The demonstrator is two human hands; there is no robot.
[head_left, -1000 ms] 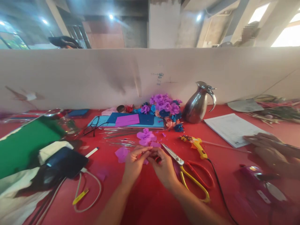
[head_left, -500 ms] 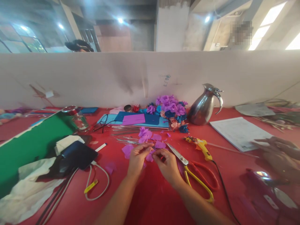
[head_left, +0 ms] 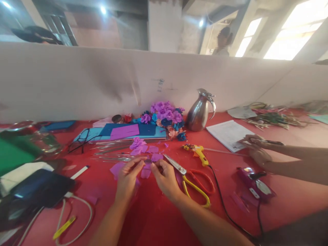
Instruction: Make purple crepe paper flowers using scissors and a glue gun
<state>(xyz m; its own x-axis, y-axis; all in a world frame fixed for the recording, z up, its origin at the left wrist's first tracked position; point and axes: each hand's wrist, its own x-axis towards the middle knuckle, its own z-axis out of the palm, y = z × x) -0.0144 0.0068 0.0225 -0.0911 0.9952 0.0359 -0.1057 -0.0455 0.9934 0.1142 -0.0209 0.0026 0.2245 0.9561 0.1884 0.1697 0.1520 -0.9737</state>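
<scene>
My left hand and my right hand face each other over the red table, thumbs and fingertips pinched. A small purple paper petal appears to stretch between them, partly hidden by the fingers. Just beyond lie a purple paper flower and loose purple petals. Another piece of purple paper rests beside my left hand. Scissors with red and yellow handles lie slightly open to the right of my right hand.
Farther right are a yellow glue gun and a purple clothes iron. Another person's hand is over a paper pad. A steel jug stands behind, near finished paper flowers. A black tablet-like device and cable lie left.
The view has swung right, so the table's things sit farther left. My hands stay pinched close together. The other person's arm shows more fully, with a pen in the hand.
</scene>
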